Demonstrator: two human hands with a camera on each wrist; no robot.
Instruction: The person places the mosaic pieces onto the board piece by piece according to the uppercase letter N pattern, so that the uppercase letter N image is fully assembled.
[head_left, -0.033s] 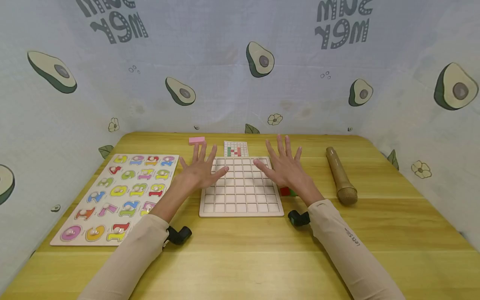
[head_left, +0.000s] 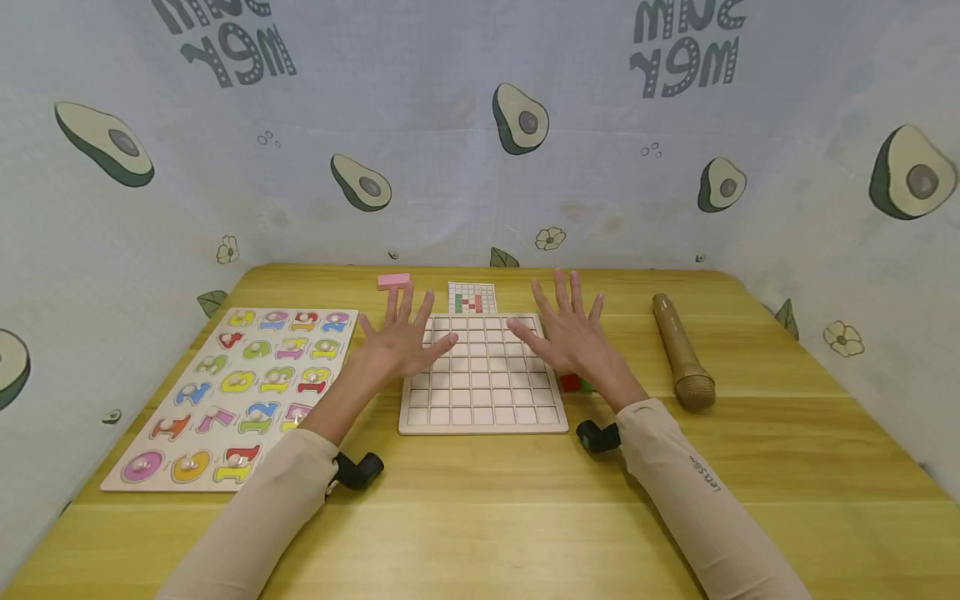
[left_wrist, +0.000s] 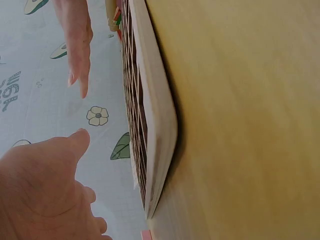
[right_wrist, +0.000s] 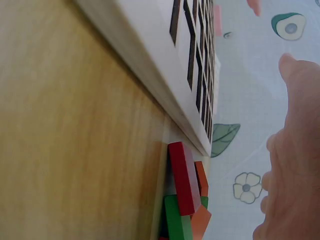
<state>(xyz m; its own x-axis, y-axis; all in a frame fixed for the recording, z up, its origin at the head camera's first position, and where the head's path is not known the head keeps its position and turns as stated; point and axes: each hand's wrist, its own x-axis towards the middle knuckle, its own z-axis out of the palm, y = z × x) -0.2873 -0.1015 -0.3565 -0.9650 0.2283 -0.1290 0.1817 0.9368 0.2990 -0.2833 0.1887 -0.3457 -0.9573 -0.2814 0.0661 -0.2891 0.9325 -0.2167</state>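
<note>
The number board (head_left: 202,442) lies left of the left fingers. The left hand (head_left: 393,343) holds nothing, its fingers straight and spread above the table (head_left: 480,508). The pink block (head_left: 393,282) sits just past those fingertips in the head view. Between the two thumbs lies the grid (head_left: 480,367), with the card (head_left: 472,289) beyond them. The right hand (head_left: 576,337) hovers empty, fingers spread. The blocks (right_wrist: 184,180), red, green and orange, lie below its fingers, and the microphone (head_left: 681,350) to their right.
</note>
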